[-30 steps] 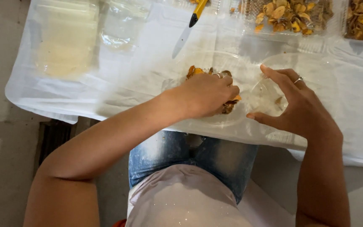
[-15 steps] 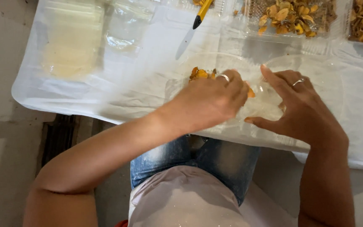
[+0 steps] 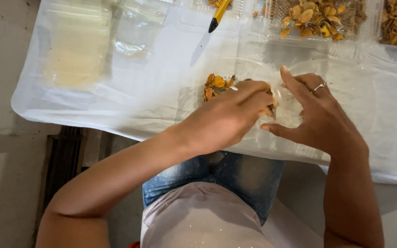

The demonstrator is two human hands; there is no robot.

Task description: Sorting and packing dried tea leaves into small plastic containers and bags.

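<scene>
In the head view, a small heap of orange and brown dried pieces (image 3: 218,84) is seen inside a clear plastic clamshell container (image 3: 235,69) near the table's front edge, at the picture's centre. The left hand (image 3: 228,117) is laid over the heap from seven o'clock, its fingers curled loosely around some pieces. At three o'clock of it, the right hand (image 3: 320,117) is spread wide against the container's clear lid (image 3: 345,76). A yellow-handled knife (image 3: 212,27) is placed at twelve o'clock, well apart, on the white plastic sheet (image 3: 152,78).
</scene>
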